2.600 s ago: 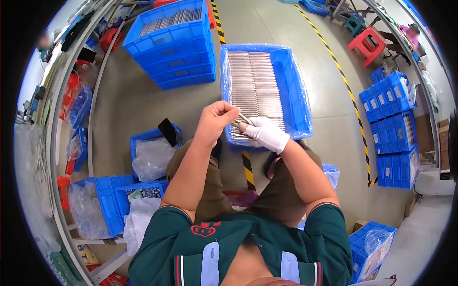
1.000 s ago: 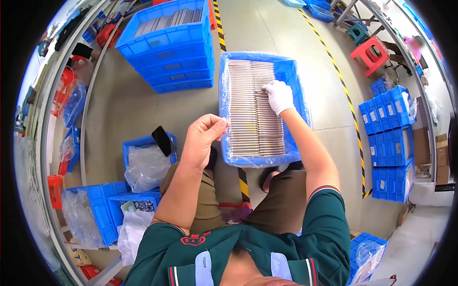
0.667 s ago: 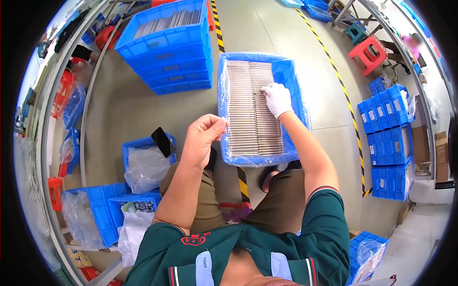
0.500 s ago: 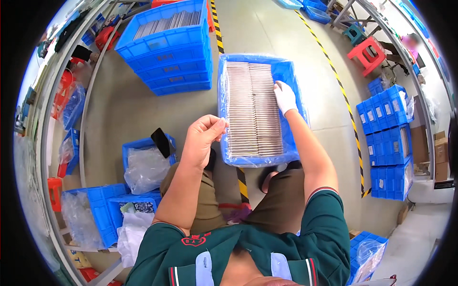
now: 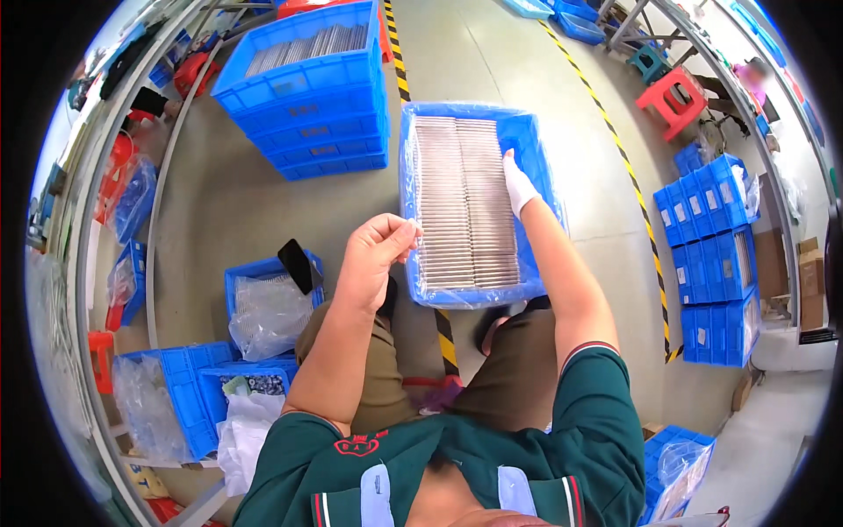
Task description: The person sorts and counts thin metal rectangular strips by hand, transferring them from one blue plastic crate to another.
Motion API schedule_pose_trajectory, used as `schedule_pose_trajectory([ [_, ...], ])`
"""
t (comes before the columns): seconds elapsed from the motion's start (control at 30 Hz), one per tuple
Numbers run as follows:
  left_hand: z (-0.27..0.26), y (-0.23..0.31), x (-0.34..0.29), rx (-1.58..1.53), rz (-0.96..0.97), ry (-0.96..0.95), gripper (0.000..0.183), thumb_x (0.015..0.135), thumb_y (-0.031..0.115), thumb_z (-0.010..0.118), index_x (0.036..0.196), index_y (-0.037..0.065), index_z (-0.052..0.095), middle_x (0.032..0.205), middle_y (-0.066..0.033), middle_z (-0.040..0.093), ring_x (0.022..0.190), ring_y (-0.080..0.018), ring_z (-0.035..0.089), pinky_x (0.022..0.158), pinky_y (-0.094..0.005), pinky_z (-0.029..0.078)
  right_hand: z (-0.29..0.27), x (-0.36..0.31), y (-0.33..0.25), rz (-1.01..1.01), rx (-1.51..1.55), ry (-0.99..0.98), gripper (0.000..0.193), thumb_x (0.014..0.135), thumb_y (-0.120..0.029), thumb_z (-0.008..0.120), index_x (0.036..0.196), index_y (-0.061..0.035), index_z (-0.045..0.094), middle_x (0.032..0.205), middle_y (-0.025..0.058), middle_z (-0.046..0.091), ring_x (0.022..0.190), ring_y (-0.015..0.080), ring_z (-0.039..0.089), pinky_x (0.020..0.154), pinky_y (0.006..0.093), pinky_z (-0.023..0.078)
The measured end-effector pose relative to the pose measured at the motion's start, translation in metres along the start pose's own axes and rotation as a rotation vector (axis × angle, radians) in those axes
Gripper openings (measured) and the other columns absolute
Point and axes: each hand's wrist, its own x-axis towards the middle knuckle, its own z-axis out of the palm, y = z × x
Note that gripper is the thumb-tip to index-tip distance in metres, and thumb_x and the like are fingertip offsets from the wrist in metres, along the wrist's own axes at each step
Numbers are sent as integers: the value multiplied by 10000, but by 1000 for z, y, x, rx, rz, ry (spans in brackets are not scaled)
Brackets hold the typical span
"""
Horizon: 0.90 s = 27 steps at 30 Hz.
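Note:
In front of me stands a blue crate (image 5: pixel 549 158) with a clear plastic liner (image 5: pixel 470 300) over its edges. Two long rows of thin silvery metal pieces (image 5: pixel 443 211) fill its left and middle part, packed tightly on edge. My left hand (image 5: pixel 378 250), bare, is closed in a pinch at the left rim, on the liner's edge. In a white glove, my right hand (image 5: pixel 520 184) reaches into the gap along the right side. It is turned on edge, with fingers stretched along the right row; some of them are hidden.
A stack of blue crates (image 5: pixel 312 114) holding similar pieces stands ahead left. Lower left, a black phone-like slab (image 5: pixel 300 265) rests at a bag-covered crate (image 5: pixel 230 290). More crates (image 5: pixel 716 263) and a red stool (image 5: pixel 673 101) are at right. Striped floor tape (image 5: pixel 632 167) runs past.
My right hand has rolled from back-up to on edge, staying beside the right row. The left hand keeps its pinch at the rim.

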Motion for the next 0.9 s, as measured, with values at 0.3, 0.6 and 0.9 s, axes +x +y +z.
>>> schedule_pose_trajectory([
  [0.3, -2, 0, 0, -28, 9, 15, 138, 851, 149, 571, 820, 15, 589, 759, -33, 587, 626, -69, 495, 577, -210, 398, -76, -50, -30, -446, -424, 273, 518, 878, -391, 447, 1230, -11, 436, 1176, 103, 519, 1069, 195, 495, 878, 321, 401],
  [0.6, 9, -11, 6, 19, -36, -84, 130, 853, 120, 565, 875, -8, 580, 781, -49, 577, 644, -87, 492, 587, -221, 395, -285, -248, 177, -25, 253, 965, 394, 840, -226, 542, 1175, -37, 458, 1046, 113, 556, 924, 240, 560, 753, 367, 478],
  [0.9, 21, -31, 15, 79, -155, -161, 151, 867, 148, 550, 892, 0, 570, 772, -36, 547, 657, -96, 464, 613, -236, 377, -304, -374, 404, 646, 673, 1255, 401, 835, -261, 499, 1184, -80, 417, 1128, 175, 489, 1038, 335, 497, 813, 483, 437],
])
